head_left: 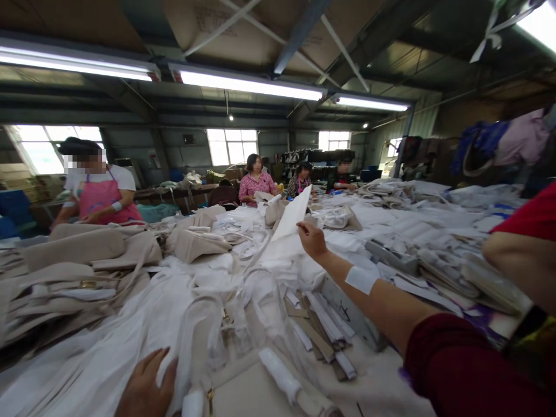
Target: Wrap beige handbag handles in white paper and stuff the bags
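Note:
My right hand [311,238] reaches out over the table, its fingers pinched on the edge of a thin white sheet [292,217] that stands tilted up. Whether the sheet is paper or foam I cannot tell. At the bottom left, my left hand [148,383] is open, thumb apart from the fingers, by white wrapping material [143,313]. Beside it lies a beige handbag [249,389] with a gold-coloured fitting and a white-wrapped strap [280,373]. Part of the left hand is cut off by the frame edge.
Strips of beige and white material [321,327] lie in a grey box [347,315] under my right forearm. Beige bags [73,249] are heaped at left. A person in a pink apron [102,197] works there; several others sit beyond. A red sleeve [530,217] is close at right.

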Demonstrator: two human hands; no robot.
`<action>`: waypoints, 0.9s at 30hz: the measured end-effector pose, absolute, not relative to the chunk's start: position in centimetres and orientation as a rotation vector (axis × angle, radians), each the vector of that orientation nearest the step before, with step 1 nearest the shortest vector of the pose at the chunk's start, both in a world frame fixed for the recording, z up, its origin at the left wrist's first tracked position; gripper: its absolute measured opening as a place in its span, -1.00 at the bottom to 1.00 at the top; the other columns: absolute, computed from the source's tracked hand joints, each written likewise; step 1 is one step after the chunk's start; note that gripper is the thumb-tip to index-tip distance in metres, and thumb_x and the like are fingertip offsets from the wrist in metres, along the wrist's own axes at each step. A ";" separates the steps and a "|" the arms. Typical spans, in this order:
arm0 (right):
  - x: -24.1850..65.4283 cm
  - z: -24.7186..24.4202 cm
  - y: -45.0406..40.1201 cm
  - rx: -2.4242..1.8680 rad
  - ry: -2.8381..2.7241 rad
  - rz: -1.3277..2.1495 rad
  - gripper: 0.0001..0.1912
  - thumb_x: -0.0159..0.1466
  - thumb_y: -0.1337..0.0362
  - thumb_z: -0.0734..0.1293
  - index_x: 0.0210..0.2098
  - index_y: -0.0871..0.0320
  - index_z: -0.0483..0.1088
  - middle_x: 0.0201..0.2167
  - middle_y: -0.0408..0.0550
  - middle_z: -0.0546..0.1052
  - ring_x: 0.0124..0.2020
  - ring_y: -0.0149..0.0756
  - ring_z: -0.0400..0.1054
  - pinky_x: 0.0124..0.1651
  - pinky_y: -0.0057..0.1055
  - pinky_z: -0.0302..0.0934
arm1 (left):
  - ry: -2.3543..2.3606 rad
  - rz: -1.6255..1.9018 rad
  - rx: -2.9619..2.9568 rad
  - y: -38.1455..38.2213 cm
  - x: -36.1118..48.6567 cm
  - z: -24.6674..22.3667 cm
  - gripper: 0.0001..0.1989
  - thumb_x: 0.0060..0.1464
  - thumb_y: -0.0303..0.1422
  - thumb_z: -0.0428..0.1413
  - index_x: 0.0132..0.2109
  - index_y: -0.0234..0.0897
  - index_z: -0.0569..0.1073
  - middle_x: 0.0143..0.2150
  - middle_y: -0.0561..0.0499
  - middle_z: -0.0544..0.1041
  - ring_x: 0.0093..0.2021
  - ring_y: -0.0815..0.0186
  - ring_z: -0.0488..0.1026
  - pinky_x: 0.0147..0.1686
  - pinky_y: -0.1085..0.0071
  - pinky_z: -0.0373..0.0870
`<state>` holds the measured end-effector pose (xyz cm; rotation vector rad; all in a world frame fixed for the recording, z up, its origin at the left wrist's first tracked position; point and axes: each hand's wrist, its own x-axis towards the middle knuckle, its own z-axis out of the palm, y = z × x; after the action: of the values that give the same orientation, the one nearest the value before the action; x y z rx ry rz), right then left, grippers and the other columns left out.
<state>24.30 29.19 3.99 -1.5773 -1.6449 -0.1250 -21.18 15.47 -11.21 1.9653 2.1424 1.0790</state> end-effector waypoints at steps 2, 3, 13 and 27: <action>22.5 4.0 25.5 -1.459 -1.752 -0.180 -0.67 0.34 0.40 0.14 -0.02 0.22 0.44 -0.09 0.09 0.53 -0.07 -0.23 0.37 0.05 -0.37 0.18 | 2.111 1.194 1.787 15.0 -19.8 -7.2 -0.55 -0.08 -0.05 0.01 -0.13 -0.20 0.51 0.03 -0.18 0.52 0.10 -0.07 0.41 0.17 0.04 0.30; 21.2 3.8 23.5 -1.397 -1.828 -0.211 -0.71 0.32 0.40 0.17 -0.07 0.19 0.47 -0.14 0.06 0.54 -0.07 -0.22 0.36 0.04 -0.37 0.17 | 2.053 1.154 1.669 14.4 -18.5 -5.2 -0.51 -0.07 0.00 0.03 -0.11 -0.21 0.52 0.04 -0.18 0.52 0.09 -0.08 0.42 0.13 0.02 0.34; 9.9 0.9 7.4 -0.458 -2.549 -0.195 -0.64 0.33 0.28 0.23 0.11 0.08 0.32 -0.10 0.04 0.52 -0.14 -0.20 0.37 -0.09 -0.27 0.18 | 1.458 1.355 1.200 9.5 -8.5 0.1 -0.60 -0.04 -0.16 0.24 -0.15 -0.42 0.51 -0.23 -0.23 0.61 -0.24 0.11 0.56 -0.29 0.30 0.48; 16.1 -2.9 7.8 -1.740 -2.408 0.926 -0.39 -0.08 0.19 0.45 -0.02 0.26 0.49 -0.06 0.25 0.53 -0.02 0.10 0.39 -0.07 -0.25 0.23 | 1.731 1.319 1.078 6.1 -14.1 -2.7 -0.67 -0.25 -0.32 0.31 -0.27 -0.38 0.53 -0.37 -0.11 0.62 -0.42 0.20 0.53 -0.48 0.40 0.42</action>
<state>16.14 7.84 -2.90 -1.7399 -2.4084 0.9259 -14.06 6.15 -2.68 1.0778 1.7307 1.3186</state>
